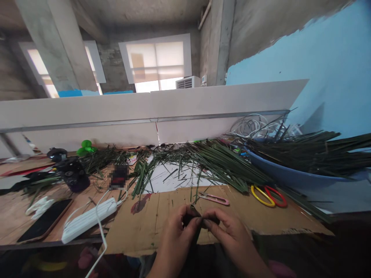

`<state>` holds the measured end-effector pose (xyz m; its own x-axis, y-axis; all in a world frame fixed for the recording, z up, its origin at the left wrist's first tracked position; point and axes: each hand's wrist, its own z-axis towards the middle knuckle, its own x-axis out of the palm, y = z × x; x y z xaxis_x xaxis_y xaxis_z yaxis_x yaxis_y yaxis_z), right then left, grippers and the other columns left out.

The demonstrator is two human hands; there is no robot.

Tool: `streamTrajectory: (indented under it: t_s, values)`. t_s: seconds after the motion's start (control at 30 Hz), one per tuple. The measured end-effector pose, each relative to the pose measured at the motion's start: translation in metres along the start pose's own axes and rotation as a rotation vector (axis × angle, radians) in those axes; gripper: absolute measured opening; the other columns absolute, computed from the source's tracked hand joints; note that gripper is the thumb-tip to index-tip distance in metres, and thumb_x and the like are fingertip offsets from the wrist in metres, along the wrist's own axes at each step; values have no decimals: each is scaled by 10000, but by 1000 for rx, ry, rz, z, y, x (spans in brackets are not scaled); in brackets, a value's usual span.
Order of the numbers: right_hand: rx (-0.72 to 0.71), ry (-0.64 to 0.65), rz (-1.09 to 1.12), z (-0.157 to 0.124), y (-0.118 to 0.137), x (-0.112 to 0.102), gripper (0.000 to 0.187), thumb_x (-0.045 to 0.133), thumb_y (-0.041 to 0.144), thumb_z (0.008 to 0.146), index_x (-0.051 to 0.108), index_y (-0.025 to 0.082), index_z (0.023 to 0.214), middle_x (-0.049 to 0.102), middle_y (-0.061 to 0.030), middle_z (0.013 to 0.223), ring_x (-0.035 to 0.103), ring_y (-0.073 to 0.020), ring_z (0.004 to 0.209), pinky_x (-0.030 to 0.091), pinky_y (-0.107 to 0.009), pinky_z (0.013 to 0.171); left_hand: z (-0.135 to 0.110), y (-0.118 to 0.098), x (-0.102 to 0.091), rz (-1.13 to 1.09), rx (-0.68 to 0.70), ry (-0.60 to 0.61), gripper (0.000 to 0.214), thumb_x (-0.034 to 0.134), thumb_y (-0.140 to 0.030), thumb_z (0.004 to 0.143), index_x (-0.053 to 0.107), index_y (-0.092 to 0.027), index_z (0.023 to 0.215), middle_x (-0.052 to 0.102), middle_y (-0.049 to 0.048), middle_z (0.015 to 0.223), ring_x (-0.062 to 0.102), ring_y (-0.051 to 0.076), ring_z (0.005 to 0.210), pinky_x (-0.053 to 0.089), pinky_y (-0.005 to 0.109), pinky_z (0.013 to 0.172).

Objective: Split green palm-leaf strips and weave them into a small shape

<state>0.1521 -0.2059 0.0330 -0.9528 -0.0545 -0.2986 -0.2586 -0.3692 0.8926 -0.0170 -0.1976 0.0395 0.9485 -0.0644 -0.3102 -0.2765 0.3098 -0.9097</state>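
Observation:
My left hand (176,235) and my right hand (232,239) meet low in the middle of the view, pinching a folded dark green leaf strip (193,221) between their fingertips. Part of the strip is hidden by my fingers. Both hands are above a flattened cardboard sheet (139,227). A pink utility knife (213,199) lies on the cardboard just beyond my fingers. Scissors with yellow and red handles (269,196) rest further right. A large heap of long green leaf strips (220,164) lies behind the cardboard.
A blue basin (290,172) full of long strips stands at the right. On the wooden table (17,227) at the left are a white power strip (88,220), a black phone (45,220) and a dark container (74,175). A white partition (145,112) runs along the back.

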Motion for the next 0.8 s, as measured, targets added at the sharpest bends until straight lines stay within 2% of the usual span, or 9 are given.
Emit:
streamTrajectory:
  t_s: [0.27,0.57,0.8]
  values:
    - [-22,-21,16,0,-1,1,224,598,395,901,719,214,853,729,-29,810,676,-216,793,515,-280,698,-2,-1,2,26,2,-15,132,598,-269,860,609,-185,760,635,19,734,559,175,710,402,269,649]
    - [41,-41,65,0,1,1,214,644,406,883,732,216,838,734,-22,806,680,-216,796,527,-283,721,-1,-5,1,-21,-12,-21,142,612,-287,854,615,-191,749,637,17,733,564,179,715,411,268,651]
    - [53,-9,203,2,-6,1,244,652,426,868,740,200,846,741,-43,801,693,-230,796,561,-322,743,-2,1,0,-15,-12,-23,137,617,-293,858,627,-189,769,653,20,733,562,180,705,411,276,647]
